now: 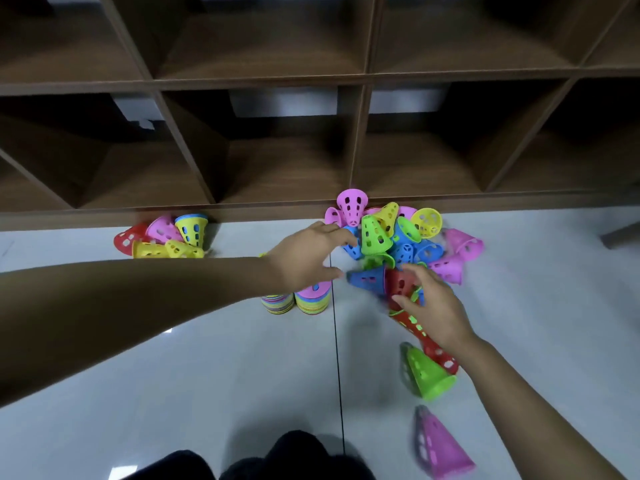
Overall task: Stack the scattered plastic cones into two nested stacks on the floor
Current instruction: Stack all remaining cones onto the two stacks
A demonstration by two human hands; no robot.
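Cones: two nested stacks (296, 303); left hand (304, 258) spread empty, right hand (433, 306) grips red cone (401, 284).

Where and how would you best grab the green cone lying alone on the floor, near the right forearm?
Probably by its wide rim, from the right. The green cone lies on its side with its wide end toward the lower right and the narrow end toward the upper left. Fingers could hook inside the opening with the thumb outside the rim. The red cones crowd its far side.
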